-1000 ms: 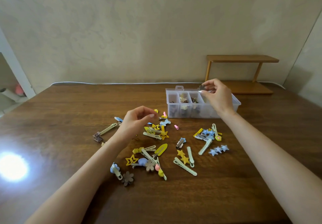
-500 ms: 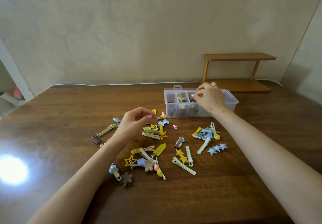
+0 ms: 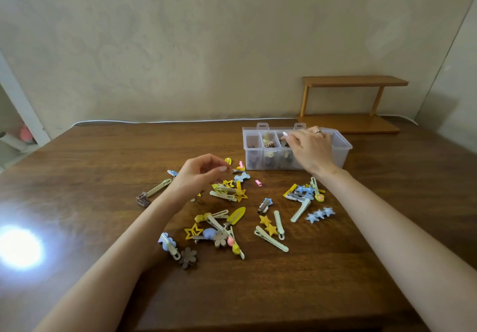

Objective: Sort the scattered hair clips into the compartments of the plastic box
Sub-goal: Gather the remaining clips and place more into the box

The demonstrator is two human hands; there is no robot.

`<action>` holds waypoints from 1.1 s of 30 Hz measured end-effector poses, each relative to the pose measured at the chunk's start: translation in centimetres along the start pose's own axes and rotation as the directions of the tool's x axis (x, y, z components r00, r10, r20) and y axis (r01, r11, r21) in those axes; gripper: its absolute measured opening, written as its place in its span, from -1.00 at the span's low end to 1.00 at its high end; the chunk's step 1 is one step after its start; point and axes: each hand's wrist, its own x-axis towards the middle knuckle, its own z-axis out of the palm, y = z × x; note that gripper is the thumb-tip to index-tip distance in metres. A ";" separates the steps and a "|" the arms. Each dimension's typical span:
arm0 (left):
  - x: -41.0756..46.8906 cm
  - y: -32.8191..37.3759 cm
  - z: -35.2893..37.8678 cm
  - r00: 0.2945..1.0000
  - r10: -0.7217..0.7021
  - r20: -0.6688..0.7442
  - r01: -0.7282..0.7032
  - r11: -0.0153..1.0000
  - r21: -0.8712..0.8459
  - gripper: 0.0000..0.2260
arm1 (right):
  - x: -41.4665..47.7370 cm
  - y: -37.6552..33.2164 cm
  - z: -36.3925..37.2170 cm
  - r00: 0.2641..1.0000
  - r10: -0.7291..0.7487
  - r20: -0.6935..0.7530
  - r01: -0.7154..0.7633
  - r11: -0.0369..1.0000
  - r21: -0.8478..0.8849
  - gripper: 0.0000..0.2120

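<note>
Many hair clips [image 3: 236, 215] lie scattered on the table [image 3: 103, 164] before the plastic box [image 3: 343, 155]. Your right hand [image 3: 312, 148] reaches over its middle compartments, fingertips pointing in; I cannot tell whether they pinch a clip. Your left hand [image 3: 200, 174] hovers curled above the pile, thumb meeting forefinger, grasp unclear

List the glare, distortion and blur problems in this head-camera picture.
Head view: a blown-out white glare spot washes out the table at lower left; the wide lens makes the wall edges at both sides lean; clips inside the plastic box are too soft to identify.
</note>
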 end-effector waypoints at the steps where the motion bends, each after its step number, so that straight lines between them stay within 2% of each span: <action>1: 0.0 0.1 -0.1 1.000 0.007 0.014 -0.007 1.000 0.022 -0.88 | -0.2 -0.1 -0.1 0.999 -0.006 -0.033 0.007 1.000 0.030 -0.68; 6: 0.1 1.3 -0.7 0.991 0.134 0.010 -0.131 0.946 0.296 -0.89 | -2.1 -2.9 -0.3 0.979 -0.139 -0.146 0.162 0.974 0.159 -0.70; 10: -0.9 2.9 -1.2 0.977 0.165 0.133 -0.198 0.934 0.297 -0.96 | -3.6 -5.3 0.2 0.957 -0.248 -0.151 0.277 0.936 0.217 -0.82; 12: -1.9 3.3 -1.7 0.952 0.134 0.276 -0.224 0.919 0.326 -0.91 | -4.1 -6.2 0.3 0.952 -0.269 -0.148 0.300 0.918 0.259 -0.81; 15: -3.4 2.8 -1.9 0.880 -0.026 0.475 -0.210 0.874 0.438 -0.86 | -4.7 -7.3 0.3 0.953 -0.291 -0.090 0.304 0.888 0.344 -0.79; 18: -4.2 2.0 -1.6 0.836 -0.096 0.540 -0.249 0.810 0.531 -0.80 | -5.2 -8.0 0.6 0.949 -0.311 -0.061 0.308 0.864 0.398 -0.79; 22: -4.4 1.7 -1.3 0.805 -0.089 0.587 -0.296 0.796 0.527 -0.82 | -5.8 -8.3 0.8 0.950 -0.310 -0.028 0.291 0.855 0.429 -0.75; 26: -4.1 1.6 -1.1 0.814 -0.072 0.576 -0.310 0.786 0.535 -0.89 | -6.2 -8.5 0.8 0.949 -0.316 -0.017 0.289 0.843 0.453 -0.77; 28: -3.9 1.5 -1.2 0.842 -0.064 0.536 -0.262 0.819 0.510 -0.93 | -6.4 -8.5 0.7 0.947 -0.320 -0.013 0.287 0.830 0.478 -0.79; 31: -3.5 1.6 -1.3 0.913 -0.032 0.407 -0.097 0.952 0.291 -0.92 | -6.8 -8.6 0.3 0.945 -0.328 -0.014 0.284 0.795 0.537 -0.82; 33: -2.9 1.6 -1.3 0.974 -0.023 0.224 -0.011 0.989 0.149 -0.90 | -7.1 -8.7 0.0 0.942 -0.335 -0.001 0.268 0.751 0.603 -0.80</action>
